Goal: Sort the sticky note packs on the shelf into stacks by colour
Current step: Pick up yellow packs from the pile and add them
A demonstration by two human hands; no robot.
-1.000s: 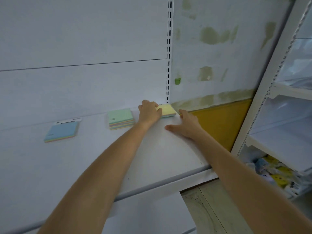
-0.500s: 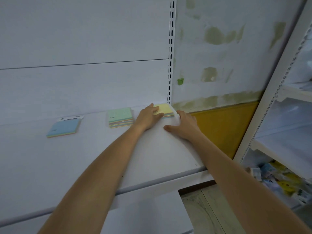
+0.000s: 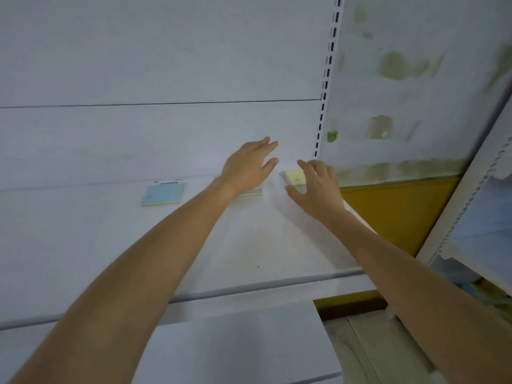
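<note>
A yellow-topped sticky note pack (image 3: 295, 176) lies at the back right corner of the white shelf (image 3: 249, 245). My right hand (image 3: 318, 187) rests over its right side, fingers spread, thumb at the pack's front edge. My left hand (image 3: 249, 166) hovers open above the shelf, lifted off the pack. It hides most of the green-topped stack (image 3: 250, 194), of which only the striped front edge shows. A blue-topped pack (image 3: 163, 194) lies further left on the shelf, apart from both hands.
A slotted upright (image 3: 325, 87) stands just behind the yellow pack. To the right is a stained wall with a yellow base panel (image 3: 399, 212), and another white shelf unit (image 3: 476, 217). A lower shelf (image 3: 235, 342) juts out below.
My left hand has lifted off the yellow pack and moved left and up, now covering the green stack. My right hand has slid forward onto the yellow pack.
</note>
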